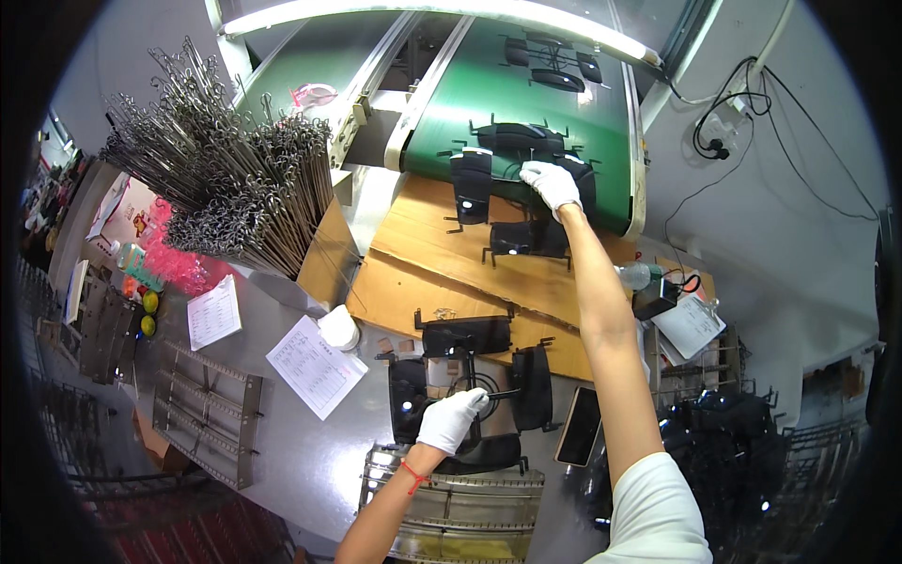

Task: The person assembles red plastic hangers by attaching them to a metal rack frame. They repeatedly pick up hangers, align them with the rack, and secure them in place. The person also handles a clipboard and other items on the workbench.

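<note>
My left hand (pixel 453 420), in a white glove with a red string at the wrist, grips the thin middle bars of a black four-panel assembly (pixel 467 336). Curved panels surround those bars, with small hooks at their ends. Farther off, my right hand (pixel 552 185), gloved too, reaches into the middle of a second black four-panel assembly (pixel 471 185). Its fingers are closed there, and the exact part under them is hidden. This second assembly lies across the near end of the green conveyor belt (pixel 442 122) and over the cardboard-coloured board (pixel 413 226).
Another black assembly (pixel 554 62) rides far up the belt. Bundled hooked metal rods (pixel 254 188) stand in a box at left. Paper sheets (pixel 318 365), a white round container (pixel 339 328), a phone (pixel 578 427) and a metal rack (pixel 460 512) surround the work. Black parts (pixel 723 451) are piled at right.
</note>
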`<state>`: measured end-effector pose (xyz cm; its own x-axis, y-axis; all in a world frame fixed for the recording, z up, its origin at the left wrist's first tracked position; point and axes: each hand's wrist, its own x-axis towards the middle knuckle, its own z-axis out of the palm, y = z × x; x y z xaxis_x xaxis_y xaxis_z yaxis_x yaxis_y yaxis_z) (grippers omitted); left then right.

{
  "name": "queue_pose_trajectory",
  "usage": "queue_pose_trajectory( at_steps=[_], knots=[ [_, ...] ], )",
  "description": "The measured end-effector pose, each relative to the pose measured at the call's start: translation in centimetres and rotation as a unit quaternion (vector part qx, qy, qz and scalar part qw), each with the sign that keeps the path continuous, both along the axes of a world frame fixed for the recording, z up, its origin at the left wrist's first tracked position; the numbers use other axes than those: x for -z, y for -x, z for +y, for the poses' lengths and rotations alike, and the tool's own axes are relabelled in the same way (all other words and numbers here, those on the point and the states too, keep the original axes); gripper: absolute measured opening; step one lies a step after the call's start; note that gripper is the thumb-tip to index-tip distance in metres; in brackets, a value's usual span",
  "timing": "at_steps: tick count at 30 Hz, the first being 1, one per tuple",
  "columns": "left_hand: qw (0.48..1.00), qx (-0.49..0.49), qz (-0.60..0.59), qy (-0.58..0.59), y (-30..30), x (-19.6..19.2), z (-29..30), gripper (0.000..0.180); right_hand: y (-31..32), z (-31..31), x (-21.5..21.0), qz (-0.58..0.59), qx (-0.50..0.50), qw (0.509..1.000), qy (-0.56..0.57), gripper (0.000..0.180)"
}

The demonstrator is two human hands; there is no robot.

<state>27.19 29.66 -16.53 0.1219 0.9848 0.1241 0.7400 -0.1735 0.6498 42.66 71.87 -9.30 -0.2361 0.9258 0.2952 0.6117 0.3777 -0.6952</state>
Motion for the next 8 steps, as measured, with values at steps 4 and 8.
queue_pose_trajectory(
  at_steps=[4, 8],
  knots=[
    [0.996, -0.019, 0.025, -0.089, -0.3, -1.4, 0.9, 0.005, -0.9, 0.7, -2.4, -0.293, -0.038, 0.936, -0.191, 0.028],
    [0.990, -0.011, 0.024, -0.139, 0.4, -3.5, 4.8, 0.009, -1.9, -4.0, -11.2, -0.072, -0.050, 0.995, -0.044, 0.029]
  ],
)
